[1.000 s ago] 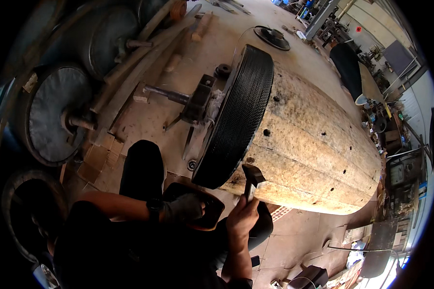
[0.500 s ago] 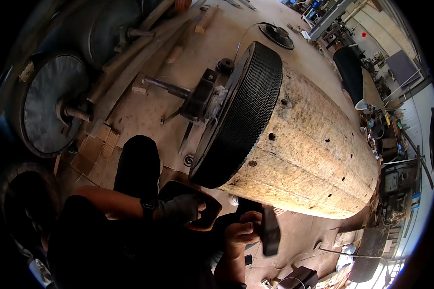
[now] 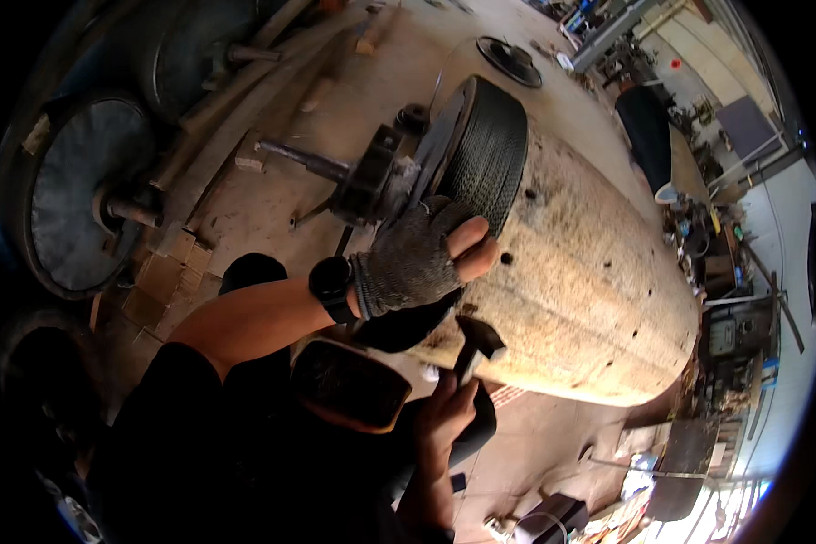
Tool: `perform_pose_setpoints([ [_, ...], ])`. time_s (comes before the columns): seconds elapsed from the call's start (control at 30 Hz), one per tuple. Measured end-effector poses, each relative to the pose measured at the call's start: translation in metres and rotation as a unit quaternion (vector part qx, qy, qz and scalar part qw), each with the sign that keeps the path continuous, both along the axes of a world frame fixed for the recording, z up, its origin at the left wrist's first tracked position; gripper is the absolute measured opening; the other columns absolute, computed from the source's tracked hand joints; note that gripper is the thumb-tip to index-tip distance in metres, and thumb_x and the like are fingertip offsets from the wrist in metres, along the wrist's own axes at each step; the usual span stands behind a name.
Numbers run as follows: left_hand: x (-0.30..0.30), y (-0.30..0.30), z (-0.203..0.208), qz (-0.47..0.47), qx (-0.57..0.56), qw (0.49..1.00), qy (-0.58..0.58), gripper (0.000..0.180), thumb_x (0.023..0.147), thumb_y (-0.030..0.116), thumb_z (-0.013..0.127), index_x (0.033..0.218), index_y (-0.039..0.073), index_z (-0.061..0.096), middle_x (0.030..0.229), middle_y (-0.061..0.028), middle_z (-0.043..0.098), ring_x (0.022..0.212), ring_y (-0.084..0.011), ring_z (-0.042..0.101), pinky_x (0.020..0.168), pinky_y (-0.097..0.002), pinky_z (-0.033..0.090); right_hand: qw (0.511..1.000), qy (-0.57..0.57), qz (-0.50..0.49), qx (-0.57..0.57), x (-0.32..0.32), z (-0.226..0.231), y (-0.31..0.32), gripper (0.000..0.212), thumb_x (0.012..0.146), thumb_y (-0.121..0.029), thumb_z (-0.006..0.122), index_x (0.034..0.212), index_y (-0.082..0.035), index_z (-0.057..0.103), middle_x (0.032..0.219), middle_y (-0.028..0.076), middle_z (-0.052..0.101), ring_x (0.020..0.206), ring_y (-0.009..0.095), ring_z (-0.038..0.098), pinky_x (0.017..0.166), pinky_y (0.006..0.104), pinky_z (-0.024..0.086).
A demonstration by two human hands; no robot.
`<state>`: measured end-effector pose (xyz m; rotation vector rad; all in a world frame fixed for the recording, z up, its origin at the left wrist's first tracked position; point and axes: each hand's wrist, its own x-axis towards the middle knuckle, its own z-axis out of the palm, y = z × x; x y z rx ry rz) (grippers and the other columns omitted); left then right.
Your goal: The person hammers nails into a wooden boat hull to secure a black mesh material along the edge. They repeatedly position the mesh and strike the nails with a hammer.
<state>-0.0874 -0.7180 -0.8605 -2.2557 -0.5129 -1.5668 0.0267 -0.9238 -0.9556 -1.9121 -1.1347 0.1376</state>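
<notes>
Gloved left hand (image 3: 417, 263) lies on the drum's (image 3: 589, 281) ribbed black band (image 3: 490, 154), fingers curled; right hand (image 3: 440, 422), fingers wrapped, grips a hammer (image 3: 474, 349); a striking step, seemingly; next blow needs careful aim.

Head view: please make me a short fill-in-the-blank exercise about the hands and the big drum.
1. The left hand, wearing a grey ____, rests on the drum.
2. The right hand holds a ____ under the drum.
3. A black ____ sits on the left wrist.
4. A dark ribbed band wraps the drum's ____ end.

Missing words: glove; hammer; watch; left
</notes>
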Motion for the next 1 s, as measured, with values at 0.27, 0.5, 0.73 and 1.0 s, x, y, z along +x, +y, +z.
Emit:
perform_pose_setpoints([
  [0.27,0.009,0.005,0.002,0.011,-0.039,0.999,-0.021,0.016,0.076,0.01,0.067,0.082,0.011,0.052,0.084,-0.0062,0.042,0.077,-0.0226,0.054,0.067,-0.0398,0.045,0.981,-0.192,0.014,-0.002,0.006,-0.015,0.002,0.023,0.101,-0.019,0.049,0.098,0.004,0.052,0.075,0.012,0.056,0.068,0.02,0.061,0.052,0.0326,0.046],
  [0.5,0.007,0.011,-0.005,0.013,-0.076,0.997,0.006,0.028,0.079,0.009,0.071,0.106,0.008,0.064,0.101,-0.007,0.057,0.09,-0.0281,0.059,0.077,-0.0467,0.049,0.976,-0.14,0.011,0.165,0.002,-0.015,-0.01,0.027,0.101,-0.021,0.051,0.091,0.003,0.052,0.071,0.013,0.056,0.052,0.022,0.051,0.049,0.034,0.043],
  [0.73,0.017,0.012,0.001,0.005,-0.077,0.997,0.003,0.023,0.085,0.007,0.069,0.108,0.009,0.066,0.103,-0.0083,0.058,0.092,-0.0297,0.058,0.078,-0.0446,0.047,0.989,0.03,0.046,0.139,0.002,0.005,-0.012,0.026,0.1,-0.016,0.052,0.106,0.008,0.061,0.079,0.02,0.068,0.069,0.031,0.07,0.061,0.04,0.055],
  [1.0,0.008,-0.031,-0.022,-0.065,-0.081,0.995,-0.009,0.033,0.085,0.0,0.063,0.119,0.003,0.063,0.092,-0.0105,0.06,0.085,-0.0292,0.06,0.08,-0.0435,0.05,0.999,0.027,-0.002,0.039,0.018,-0.067,-0.022,0.023,0.096,-0.012,0.062,0.11,0.003,0.052,0.069,0.026,0.061,0.061,0.048,0.061,0.051,0.0512,0.046],
])
